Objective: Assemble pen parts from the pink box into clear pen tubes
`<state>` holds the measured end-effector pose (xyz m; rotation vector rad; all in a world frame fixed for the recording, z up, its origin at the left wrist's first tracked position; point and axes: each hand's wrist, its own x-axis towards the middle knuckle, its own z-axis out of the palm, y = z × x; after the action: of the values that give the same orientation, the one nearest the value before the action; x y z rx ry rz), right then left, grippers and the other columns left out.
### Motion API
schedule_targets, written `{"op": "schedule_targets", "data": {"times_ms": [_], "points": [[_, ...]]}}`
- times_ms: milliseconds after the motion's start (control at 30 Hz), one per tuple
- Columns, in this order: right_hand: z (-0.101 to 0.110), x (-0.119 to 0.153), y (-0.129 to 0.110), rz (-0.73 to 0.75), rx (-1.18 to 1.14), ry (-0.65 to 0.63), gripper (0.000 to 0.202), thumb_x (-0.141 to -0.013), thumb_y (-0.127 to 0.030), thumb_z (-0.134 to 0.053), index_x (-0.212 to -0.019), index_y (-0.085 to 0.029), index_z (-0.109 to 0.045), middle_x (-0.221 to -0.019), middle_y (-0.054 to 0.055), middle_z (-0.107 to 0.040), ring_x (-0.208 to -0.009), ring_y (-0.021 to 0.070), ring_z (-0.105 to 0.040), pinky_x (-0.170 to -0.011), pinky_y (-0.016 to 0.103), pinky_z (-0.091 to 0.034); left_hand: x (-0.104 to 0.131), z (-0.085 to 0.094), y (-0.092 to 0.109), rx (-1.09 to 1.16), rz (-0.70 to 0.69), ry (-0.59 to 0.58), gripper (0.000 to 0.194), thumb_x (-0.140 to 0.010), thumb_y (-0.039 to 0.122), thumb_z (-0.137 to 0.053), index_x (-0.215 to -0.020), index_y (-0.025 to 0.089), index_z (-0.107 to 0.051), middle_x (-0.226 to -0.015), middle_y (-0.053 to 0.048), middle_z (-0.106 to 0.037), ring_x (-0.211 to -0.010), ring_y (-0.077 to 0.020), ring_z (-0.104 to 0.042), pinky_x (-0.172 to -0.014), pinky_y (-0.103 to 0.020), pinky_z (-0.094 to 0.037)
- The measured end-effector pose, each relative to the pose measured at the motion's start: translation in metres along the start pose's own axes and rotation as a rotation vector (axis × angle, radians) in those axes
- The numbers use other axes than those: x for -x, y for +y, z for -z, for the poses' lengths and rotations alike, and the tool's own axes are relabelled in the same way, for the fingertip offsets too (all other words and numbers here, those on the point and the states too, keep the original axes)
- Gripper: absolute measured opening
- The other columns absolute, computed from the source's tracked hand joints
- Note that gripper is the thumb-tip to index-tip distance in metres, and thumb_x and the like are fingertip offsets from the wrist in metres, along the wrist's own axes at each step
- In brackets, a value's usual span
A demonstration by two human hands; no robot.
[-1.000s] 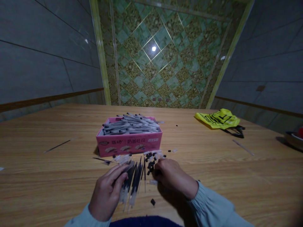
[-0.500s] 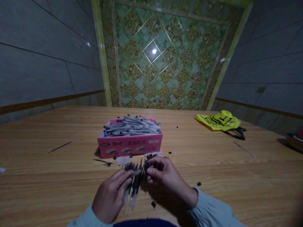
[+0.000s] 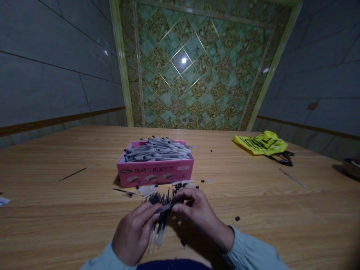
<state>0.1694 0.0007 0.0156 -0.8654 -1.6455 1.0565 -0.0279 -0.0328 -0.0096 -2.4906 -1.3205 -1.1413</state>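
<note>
The green tiled wall (image 3: 180, 101) was the largest thing I observed, closing off the far end of the room. Before it extended the wood-grained table (image 3: 56, 217). The pink box (image 3: 156, 174) stood upright near the table's middle, open-topped and heaped above its rim with grey pens (image 3: 159, 150), many with dark ends. The yellow bag (image 3: 260, 143), crumpled and printed in black, lay well apart, toward the far right.

Two bare hands worked in front of the box, almost meeting. Left hand (image 3: 134, 230): fingers closed on a pale tube (image 3: 163, 208), which pointed toward the other hand. Right hand (image 3: 197, 210): thumb and forefinger pinched narrow on a small dark piece (image 3: 172, 205) at the tube's end; its detail was blurred. The tube was above a spread of dark refills (image 3: 161, 227), partly hidden by the hands.

A single thin refill (image 3: 71, 174) lay apart, to the person's left. Pale clear pieces (image 3: 147, 191) were scattered just in front of the box. Smallest noted: black bits (image 3: 180, 185) clustered beside those, and one lone black bit (image 3: 237, 218) beyond the right wrist.
</note>
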Motion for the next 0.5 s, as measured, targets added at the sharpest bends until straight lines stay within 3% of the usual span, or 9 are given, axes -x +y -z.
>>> {"op": "schedule_targets", "data": {"times_ms": [267, 500], "points": [[0.0033, 0.0025, -0.0037, 0.165, 0.23, -0.021, 0.005, -0.071, -0.018, -0.067, -0.075, -0.016, -0.069, -0.07, 0.001, -0.066, -0.066, 0.0127, -0.058, -0.06, 0.022, -0.044, 0.0004, 0.0002, 0.0015, 0.012, 0.006, -0.043, 0.025, -0.087, 0.021, -0.044, -0.1, 0.021, -0.065, -0.083, -0.005, -0.069, -0.076, -0.0145, -0.067, -0.068, -0.021, -0.054], [0.0026, 0.0057, -0.0059, 0.181, 0.26, -0.025, 0.005, -0.074, -0.019, -0.066, -0.076, -0.017, -0.069, -0.07, 0.002, -0.065, -0.066, 0.013, -0.059, -0.06, 0.022, -0.044, -0.0003, 0.0015, 0.0038, 0.058, 0.011, -0.063, 0.025, -0.086, 0.02, -0.043, -0.099, 0.021, -0.065, -0.079, -0.005, -0.067, -0.072, -0.0148, -0.066, -0.063, -0.021, -0.052]]}}
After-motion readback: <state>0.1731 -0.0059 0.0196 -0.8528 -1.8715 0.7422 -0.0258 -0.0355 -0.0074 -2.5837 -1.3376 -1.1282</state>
